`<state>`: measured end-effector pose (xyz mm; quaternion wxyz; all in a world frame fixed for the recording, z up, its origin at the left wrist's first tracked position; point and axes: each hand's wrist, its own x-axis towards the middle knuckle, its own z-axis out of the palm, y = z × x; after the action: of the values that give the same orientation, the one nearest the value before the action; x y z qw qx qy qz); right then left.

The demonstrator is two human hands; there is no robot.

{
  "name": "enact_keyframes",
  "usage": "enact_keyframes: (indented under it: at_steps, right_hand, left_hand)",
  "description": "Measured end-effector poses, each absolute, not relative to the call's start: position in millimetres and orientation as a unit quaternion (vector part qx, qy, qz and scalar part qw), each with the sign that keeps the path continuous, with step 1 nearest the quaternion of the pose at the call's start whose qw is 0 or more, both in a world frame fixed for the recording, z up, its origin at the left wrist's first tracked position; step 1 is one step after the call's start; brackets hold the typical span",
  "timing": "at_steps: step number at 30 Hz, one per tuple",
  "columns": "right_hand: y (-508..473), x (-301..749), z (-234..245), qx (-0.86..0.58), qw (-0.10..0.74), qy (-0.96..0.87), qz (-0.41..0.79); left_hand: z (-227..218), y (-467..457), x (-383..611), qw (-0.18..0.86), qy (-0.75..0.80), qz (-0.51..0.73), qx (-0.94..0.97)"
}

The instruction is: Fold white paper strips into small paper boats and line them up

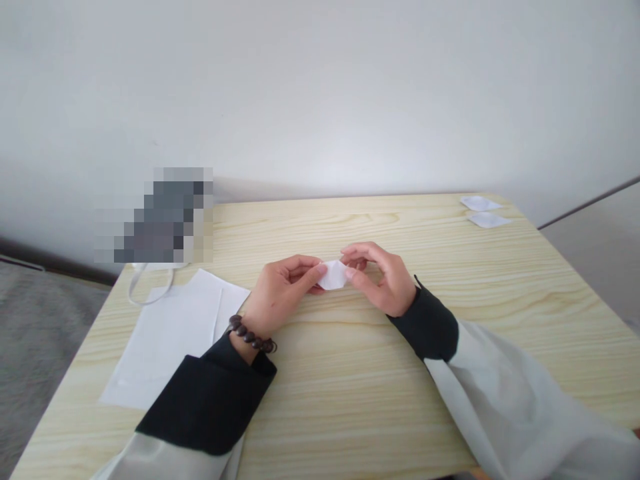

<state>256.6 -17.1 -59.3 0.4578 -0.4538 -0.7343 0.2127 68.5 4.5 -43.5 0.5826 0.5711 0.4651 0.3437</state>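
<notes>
A small piece of folded white paper (334, 275) is held up over the middle of the table. My left hand (287, 287) pinches its left end between the thumb in front and fingers curled behind. At the other end, my right hand (380, 277) has its thumb against the paper's right edge, its index finger arched above and other fingers partly hidden behind. Two folded white paper pieces (487, 219) with pointed ends lie at the table's far right corner.
Flat white paper sheets (170, 340) overlap at the left, partly under my left forearm. Behind them is a pixelated dark object (160, 220) with a white cord loop (133, 287). The wooden table (350, 400) meets a white wall (340, 100) at its far edge.
</notes>
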Motion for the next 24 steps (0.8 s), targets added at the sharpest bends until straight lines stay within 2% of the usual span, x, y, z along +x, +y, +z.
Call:
enact_keyframes:
  at_steps: [6,13,18,24]
  right_hand:
    - [-15.5,253.4,-59.0,-0.489,0.421,-0.732,0.218]
    - [-16.0,249.6,-59.5,-0.515,0.452,-0.694,0.22]
    - [-18.3,247.8,-58.8,-0.516,0.454,-0.691,0.225]
    - [-19.4,247.0,-57.7,-0.511,0.453,-0.69,0.238]
  left_hand:
    - [-40.7,2.5,72.4,0.549,0.466,0.321,0.615]
    - [-42.9,2.2,71.8,0.566,0.467,0.314,0.603]
    - [-39.7,1.1,72.0,0.535,0.485,0.252,0.644]
    - [-38.4,0.4,74.4,0.522,0.504,0.256,0.638]
